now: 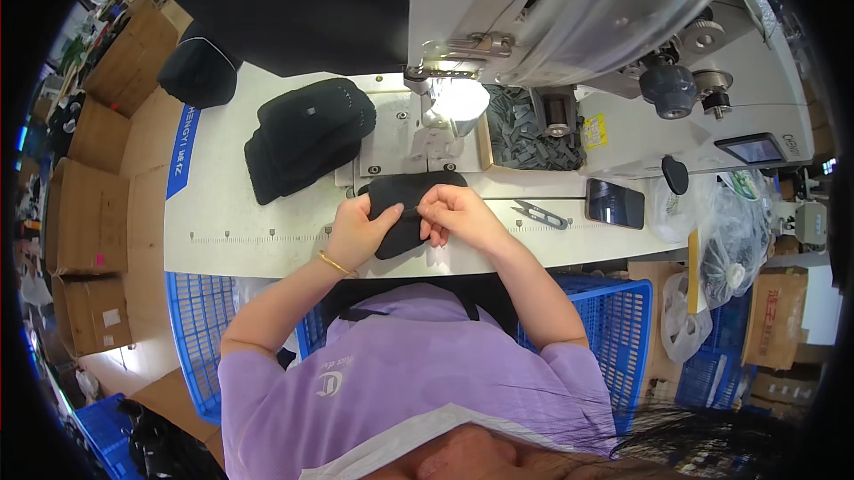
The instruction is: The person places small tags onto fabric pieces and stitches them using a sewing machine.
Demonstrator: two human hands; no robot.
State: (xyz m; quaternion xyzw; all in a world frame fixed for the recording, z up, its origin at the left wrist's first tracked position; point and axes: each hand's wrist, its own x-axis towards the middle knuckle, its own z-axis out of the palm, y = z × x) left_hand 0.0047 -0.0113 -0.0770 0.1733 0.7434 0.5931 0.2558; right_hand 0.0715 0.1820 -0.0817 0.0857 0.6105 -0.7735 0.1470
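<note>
Lettering on blue strip (181,153), sewing machine (623,26), lilac shirt (400,373), cardboard box (776,318); marked scale (272,233) on tabletop (249,256).

sewing machine (569,17) cropped above, black cloth (406,190) partly hidden

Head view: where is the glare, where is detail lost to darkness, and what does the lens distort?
In the head view, the machine lamp burns out to white; there too, the held black cloth shows little detail; the head view's cardboard boxes at left look skewed near the round black border.
</note>
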